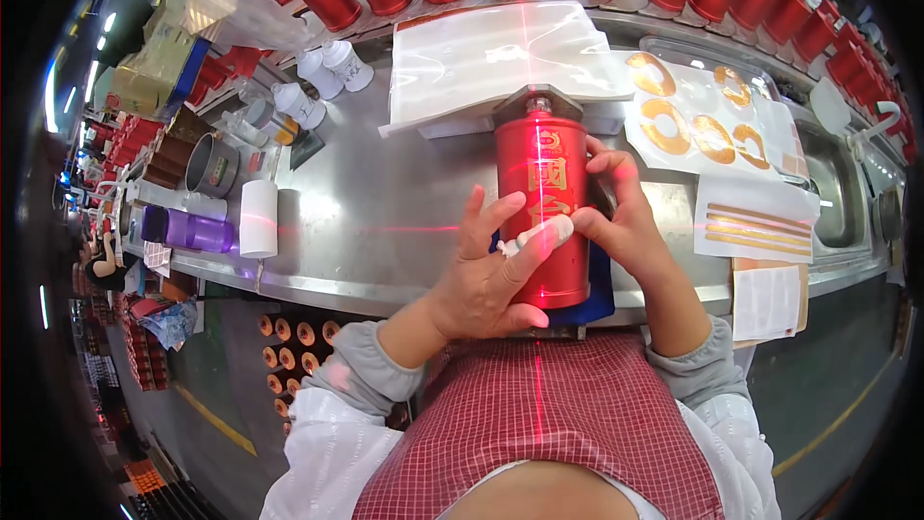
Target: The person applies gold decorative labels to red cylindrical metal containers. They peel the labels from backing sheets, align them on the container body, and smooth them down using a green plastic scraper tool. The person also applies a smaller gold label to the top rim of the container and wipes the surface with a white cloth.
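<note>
You wear a red-and-white checked cloth apron point(577, 404), white fabric sleeves point(322, 443), grey cloth cuffs point(371, 366) and a white wrap point(549, 232) on one left finger point(521, 263).

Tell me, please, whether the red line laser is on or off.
On: its thin red line runs down the red bottle and the checked apron, and a fainter one crosses the steel worktop.

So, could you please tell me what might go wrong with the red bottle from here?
The white-covered finger of the left hand is at the gold lettering on the red bottle and might smudge it. With the right hand at the bottle's other side, uneven pressure could turn the rounded bottle and take the lettering off the red light line.
</note>
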The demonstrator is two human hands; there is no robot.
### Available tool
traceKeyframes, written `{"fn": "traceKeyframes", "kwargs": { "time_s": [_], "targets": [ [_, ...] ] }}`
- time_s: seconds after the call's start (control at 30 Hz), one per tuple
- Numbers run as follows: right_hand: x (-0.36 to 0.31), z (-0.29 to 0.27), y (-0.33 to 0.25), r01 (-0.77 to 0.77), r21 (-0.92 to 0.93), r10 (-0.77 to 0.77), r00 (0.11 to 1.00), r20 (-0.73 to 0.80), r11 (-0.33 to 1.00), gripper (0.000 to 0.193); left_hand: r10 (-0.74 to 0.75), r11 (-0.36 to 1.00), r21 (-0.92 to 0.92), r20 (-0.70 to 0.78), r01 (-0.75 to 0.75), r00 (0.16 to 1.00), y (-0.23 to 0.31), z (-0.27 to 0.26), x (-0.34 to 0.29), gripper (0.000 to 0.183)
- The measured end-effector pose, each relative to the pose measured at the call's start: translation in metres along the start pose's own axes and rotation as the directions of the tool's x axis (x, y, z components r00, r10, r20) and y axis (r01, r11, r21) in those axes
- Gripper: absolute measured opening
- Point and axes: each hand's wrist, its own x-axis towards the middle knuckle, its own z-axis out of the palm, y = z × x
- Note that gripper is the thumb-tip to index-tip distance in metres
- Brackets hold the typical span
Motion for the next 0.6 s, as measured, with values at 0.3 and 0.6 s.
{"fn": "traceKeyframes", "kwargs": {
  "time_s": [0.3, 0.6],
  "targets": [
    [-0.034, -0.029, -0.019, -0.008, -0.249, -0.081, 0.934, -0.347, 0.968, 0.037, 0.197, 0.973, 0.084, 0.179, -0.215, 0.964, -0.034, -0.025, 0.045, 0.066],
    [0.034, -0.033, -0.042, 0.226, -0.426, -0.13, 0.962, 0.242, 0.876, 0.02, -0.067, 0.997, -0.047, -0.144, 0.061, 0.987, -0.067, -0.002, 0.053, 0.063]
  ]
}}
